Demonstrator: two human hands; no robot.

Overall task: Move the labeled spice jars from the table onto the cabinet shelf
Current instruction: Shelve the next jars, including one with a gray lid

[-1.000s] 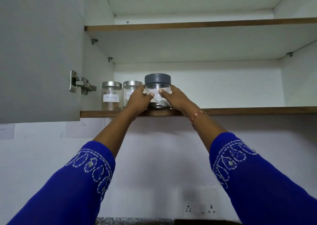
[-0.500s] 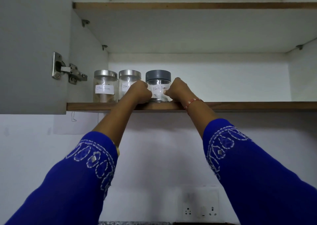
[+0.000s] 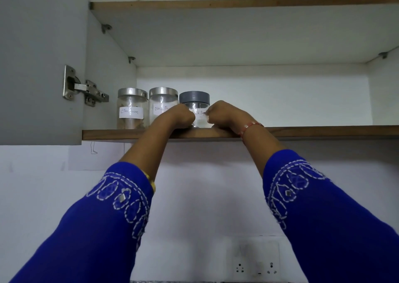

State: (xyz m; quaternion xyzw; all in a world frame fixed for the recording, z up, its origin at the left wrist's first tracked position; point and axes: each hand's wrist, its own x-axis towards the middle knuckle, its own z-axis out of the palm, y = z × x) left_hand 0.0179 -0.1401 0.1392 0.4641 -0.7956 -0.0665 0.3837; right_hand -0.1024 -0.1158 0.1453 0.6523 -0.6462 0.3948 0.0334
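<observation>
A clear spice jar with a grey lid (image 3: 194, 98) and a white handwritten label stands on the wooden cabinet shelf (image 3: 323, 131). It is third in a row, touching a steel-lidded jar labelled black pepper (image 3: 163, 101), with a cinnamon jar (image 3: 131, 110) further left. My left hand (image 3: 179, 116) and my right hand (image 3: 224, 114) are both curled against the front of the grey-lidded jar, one at each lower side. They hide its base and part of its label.
The open cabinet door (image 3: 38, 56) with its steel hinge (image 3: 84, 88) hangs at the left. An upper shelf (image 3: 237, 3) runs overhead. The lower shelf extends bare to the right of the jars. A wall socket (image 3: 255, 265) sits below.
The grey-lidded jar went from the shelf's front edge back into line beside the steel-lidded jars. My fingers have curled in closer across its front.
</observation>
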